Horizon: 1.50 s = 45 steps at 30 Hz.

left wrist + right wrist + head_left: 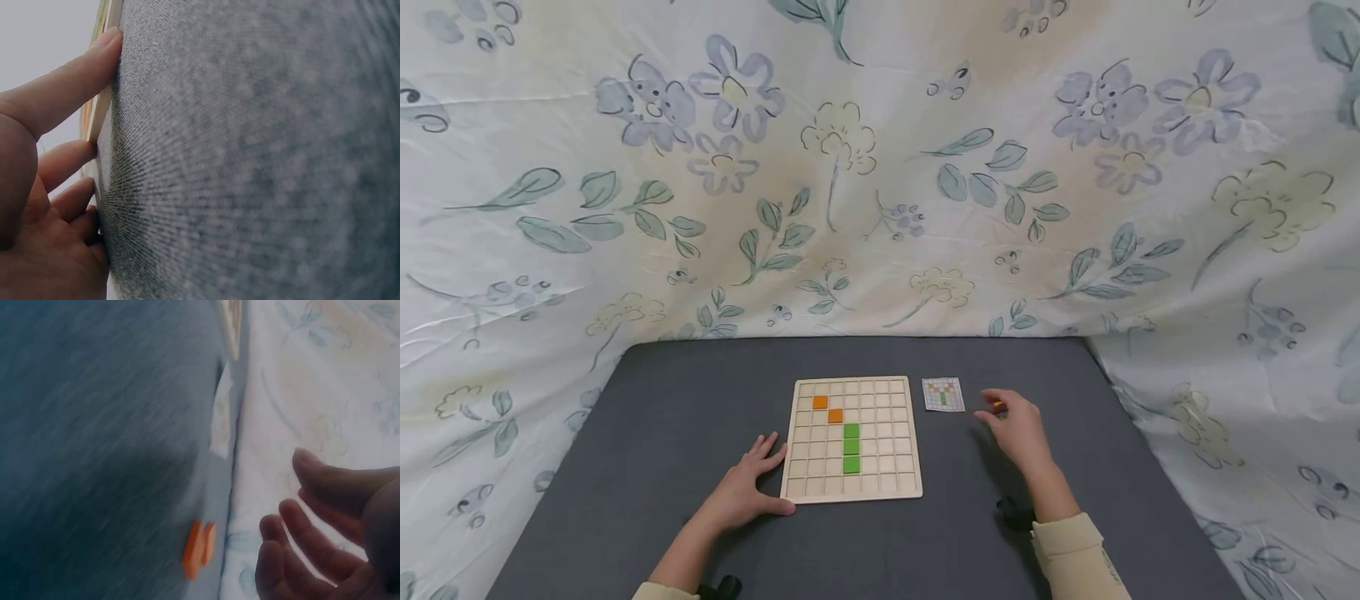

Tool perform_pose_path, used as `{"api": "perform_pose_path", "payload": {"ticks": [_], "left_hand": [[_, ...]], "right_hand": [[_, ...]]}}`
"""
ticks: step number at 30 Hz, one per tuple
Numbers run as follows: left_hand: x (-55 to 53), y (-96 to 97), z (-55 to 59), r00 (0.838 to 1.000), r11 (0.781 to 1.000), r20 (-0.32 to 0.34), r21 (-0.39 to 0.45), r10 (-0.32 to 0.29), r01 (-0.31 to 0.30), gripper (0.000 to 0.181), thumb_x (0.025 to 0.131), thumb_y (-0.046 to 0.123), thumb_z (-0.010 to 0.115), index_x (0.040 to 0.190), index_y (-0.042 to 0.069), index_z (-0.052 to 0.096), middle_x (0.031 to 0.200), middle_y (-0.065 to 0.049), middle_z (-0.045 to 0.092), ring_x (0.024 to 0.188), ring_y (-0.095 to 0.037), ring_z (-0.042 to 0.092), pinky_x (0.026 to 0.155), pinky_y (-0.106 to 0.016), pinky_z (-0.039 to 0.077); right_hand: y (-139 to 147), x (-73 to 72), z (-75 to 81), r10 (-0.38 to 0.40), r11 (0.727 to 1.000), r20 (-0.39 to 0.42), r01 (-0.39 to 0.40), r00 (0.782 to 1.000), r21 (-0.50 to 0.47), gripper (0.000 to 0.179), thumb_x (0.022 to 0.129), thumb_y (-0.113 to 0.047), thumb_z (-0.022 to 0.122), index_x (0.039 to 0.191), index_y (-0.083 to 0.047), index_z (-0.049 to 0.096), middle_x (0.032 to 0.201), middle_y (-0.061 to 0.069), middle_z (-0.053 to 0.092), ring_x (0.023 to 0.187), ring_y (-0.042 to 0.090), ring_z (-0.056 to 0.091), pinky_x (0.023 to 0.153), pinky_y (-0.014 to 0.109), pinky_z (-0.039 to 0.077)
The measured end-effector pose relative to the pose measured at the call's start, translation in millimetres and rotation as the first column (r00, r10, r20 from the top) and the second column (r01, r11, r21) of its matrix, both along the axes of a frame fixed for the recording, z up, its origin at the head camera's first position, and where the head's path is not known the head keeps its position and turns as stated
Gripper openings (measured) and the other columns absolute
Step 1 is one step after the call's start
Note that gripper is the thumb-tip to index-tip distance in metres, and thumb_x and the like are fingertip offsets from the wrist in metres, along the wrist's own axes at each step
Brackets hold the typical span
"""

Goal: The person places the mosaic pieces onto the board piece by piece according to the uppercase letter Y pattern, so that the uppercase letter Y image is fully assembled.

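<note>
A square wooden grid board (883,483) lies flat on the table, with two orange tiles (820,402) in a diagonal step and three green tiles (851,445) in a column below them. My left hand (745,489) rests at the board's left side, fingers and thumb spread along its edge. In the left wrist view the thumb (75,84) touches the board's rim. Right of the board, my right hand (1021,429) hovers with parted fingers and nothing in its grasp. Beneath it, orange tiles (197,550) lie on the table, mostly hidden by the hand in the head view.
A small pattern card (943,394) with a coloured grid lies between the board and my right hand. The dark grey table (715,392) meets a flowered cloth (880,250) at the back, and cloth hangs along both sides too.
</note>
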<state>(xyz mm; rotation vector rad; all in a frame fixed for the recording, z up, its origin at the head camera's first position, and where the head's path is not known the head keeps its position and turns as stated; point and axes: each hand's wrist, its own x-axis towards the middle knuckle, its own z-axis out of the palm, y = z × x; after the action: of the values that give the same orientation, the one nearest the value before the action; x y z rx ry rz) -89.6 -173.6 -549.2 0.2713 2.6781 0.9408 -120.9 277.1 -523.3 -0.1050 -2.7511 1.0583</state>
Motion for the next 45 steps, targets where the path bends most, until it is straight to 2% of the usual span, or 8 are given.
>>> {"api": "perform_pose_path", "payload": {"ticks": [4,8,15,22,30,37,40,45], "left_hand": [[0.3,0.3,-0.4,1.000,1.000,-0.007,0.004,-0.003,0.003,0.106,0.067,0.045,0.092,0.154,0.009,0.043,0.167,-0.016,0.023,0.154,-0.045,0.008,0.114,-0.074,0.016],[0.7,0.3,-1.0,1.000,1.000,-0.004,-0.005,0.006,-0.006,0.107,0.066,0.045,0.092,0.153,0.009,0.043,0.167,-0.016,0.023,0.154,-0.045,0.008,0.114,-0.074,0.016],[1.6,1.3,-0.6,1.000,1.000,0.003,-0.012,0.010,-0.010,0.107,0.066,0.045,0.092,0.154,0.009,0.043,0.167,-0.016,0.023,0.154,-0.047,0.009,0.113,-0.075,0.016],[0.8,4.2,0.8,1.000,1.000,0.001,0.002,0.003,-0.003,0.106,0.067,0.045,0.092,0.154,0.009,0.043,0.167,-0.016,0.023,0.153,-0.048,0.009,0.114,-0.075,0.016],[-1.2,3.4,-2.7,1.000,1.000,-0.008,0.005,0.000,0.000,0.106,0.066,0.045,0.092,0.154,0.009,0.043,0.167,-0.016,0.023,0.155,-0.043,0.008,0.115,-0.073,0.016],[0.5,3.3,-5.2,1.000,1.000,-0.005,-0.003,0.017,-0.017,0.107,0.065,0.045,0.093,0.153,0.010,0.044,0.167,-0.016,0.024,0.154,-0.045,0.010,0.115,-0.073,0.017],[0.4,2.6,-4.6,1.000,1.000,-0.007,0.000,0.015,-0.015,0.107,0.065,0.045,0.093,0.153,0.010,0.044,0.167,-0.016,0.024,0.154,-0.046,0.010,0.115,-0.073,0.017],[-2.1,2.3,-4.1,1.000,1.000,-0.010,0.022,0.000,0.000,0.106,0.066,0.045,0.092,0.153,0.009,0.044,0.166,-0.017,0.024,0.155,-0.043,0.009,0.116,-0.072,0.016]], "right_hand": [[13.7,6.1,-6.7,-0.061,0.998,0.078,0.059,0.995,0.033,0.046,0.090,-0.015,0.078,0.131,-0.002,0.065,0.125,0.020,0.066,0.109,0.036,0.065,0.087,0.051,0.056],[22.7,9.0,-11.4,-0.111,0.992,0.169,0.098,0.979,0.085,0.048,0.089,-0.017,0.079,0.131,-0.001,0.064,0.126,0.022,0.065,0.108,0.037,0.064,0.085,0.053,0.054],[26.5,8.7,-18.2,-0.129,0.990,0.239,0.109,0.962,0.094,0.039,0.088,-0.014,0.079,0.120,0.004,0.067,0.114,0.023,0.068,0.100,0.036,0.064,0.084,0.051,0.053],[30.1,6.2,-20.3,-0.154,0.985,0.221,0.134,0.963,0.105,0.032,0.089,-0.013,0.078,0.115,0.005,0.070,0.110,0.023,0.070,0.096,0.036,0.065,0.080,0.049,0.055],[29.0,4.0,-18.9,-0.103,0.989,0.244,0.073,0.964,0.131,0.031,0.094,-0.011,0.071,0.119,0.007,0.066,0.111,0.023,0.066,0.099,0.036,0.063,0.082,0.049,0.054],[17.9,6.3,-8.4,-0.053,0.991,0.123,0.037,0.991,0.127,0.030,0.094,-0.011,0.072,0.117,0.006,0.067,0.109,0.023,0.066,0.096,0.034,0.064,0.082,0.049,0.054],[7.7,5.2,-2.9,-0.035,0.993,0.082,0.025,0.996,0.117,0.031,0.093,-0.011,0.073,0.119,0.004,0.068,0.114,0.023,0.067,0.099,0.034,0.066,0.084,0.048,0.056],[-7.6,2.4,1.7,-0.004,0.996,0.059,-0.001,0.998,0.090,0.029,0.094,-0.012,0.073,0.120,0.000,0.071,0.117,0.020,0.066,0.100,0.032,0.068,0.081,0.044,0.058]]}}
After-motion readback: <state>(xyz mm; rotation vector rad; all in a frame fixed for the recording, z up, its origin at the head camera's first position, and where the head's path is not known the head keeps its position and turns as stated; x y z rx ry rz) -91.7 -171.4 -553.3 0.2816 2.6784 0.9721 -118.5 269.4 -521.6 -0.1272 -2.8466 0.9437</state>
